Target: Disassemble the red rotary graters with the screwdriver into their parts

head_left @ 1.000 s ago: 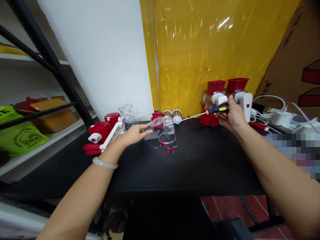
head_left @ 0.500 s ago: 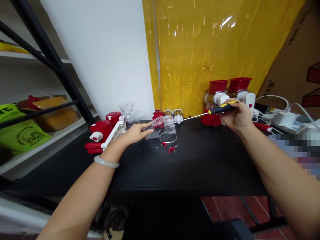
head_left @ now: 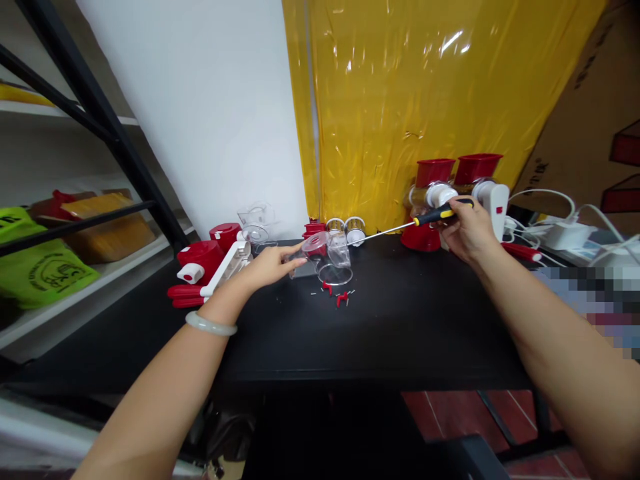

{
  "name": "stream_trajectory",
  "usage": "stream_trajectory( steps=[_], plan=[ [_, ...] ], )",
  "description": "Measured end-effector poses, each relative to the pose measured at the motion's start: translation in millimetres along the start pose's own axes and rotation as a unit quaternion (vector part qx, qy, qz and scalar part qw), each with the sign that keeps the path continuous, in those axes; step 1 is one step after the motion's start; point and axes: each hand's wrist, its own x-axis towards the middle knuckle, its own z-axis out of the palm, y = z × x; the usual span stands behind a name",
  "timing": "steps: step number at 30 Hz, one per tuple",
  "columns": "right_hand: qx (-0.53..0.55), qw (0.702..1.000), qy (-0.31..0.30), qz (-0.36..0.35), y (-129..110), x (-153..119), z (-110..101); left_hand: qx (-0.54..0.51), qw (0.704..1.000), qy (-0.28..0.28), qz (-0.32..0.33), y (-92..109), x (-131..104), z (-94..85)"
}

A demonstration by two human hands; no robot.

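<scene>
My left hand (head_left: 275, 265), with a pale bangle on its wrist, grips the left end of a clear plastic housing (head_left: 334, 257) lying on the black table (head_left: 400, 327). In my right hand (head_left: 465, 230) is the black and yellow handle of a screwdriver (head_left: 435, 214). Its long shaft points left, and the tip meets the right side of the clear housing; the exact contact is too small to tell. Just in front of the housing lie two small red parts (head_left: 342, 299) and several tiny screws (head_left: 313, 293).
Red and white machine parts (head_left: 200, 260) sit at the left, with another clear housing (head_left: 256, 223) behind. Two metal drums (head_left: 355, 231) stand behind the work. Assembled red-topped machines (head_left: 479, 170) and white cables (head_left: 570, 230) are at the right.
The fingers of my right hand have shifted a little on the screwdriver handle. My left hand stays on the clear housing. The whole view has moved slightly.
</scene>
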Motion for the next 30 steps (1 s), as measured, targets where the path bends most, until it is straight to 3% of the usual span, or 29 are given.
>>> stream_trajectory(
  steps=[5,10,14,18,25,30],
  plan=[
    [0.013,0.999,-0.03,0.025,-0.2,2.9,-2.7,0.0,1.0,0.001,0.005,-0.2,-0.2,0.0],
    [-0.053,0.998,-0.023,0.01,1.8,3.5,-2.6,0.0,1.0,-0.001,0.003,0.2,-0.3,-0.5],
    [-0.005,1.0,-0.005,0.022,0.4,0.4,-1.9,0.001,1.0,-0.001,0.002,-0.3,-0.1,-0.2],
    [0.031,0.999,-0.034,0.027,-0.3,-0.2,-1.6,0.004,1.0,-0.003,0.001,-1.4,0.1,0.0],
    [-0.064,0.998,-0.02,-0.01,4.4,4.8,-3.4,0.005,1.0,-0.001,0.002,-0.2,0.5,0.0],
    [-0.016,1.0,-0.002,0.007,3.7,2.9,-2.1,0.001,1.0,0.002,0.005,1.1,0.2,-0.2]
  ],
)
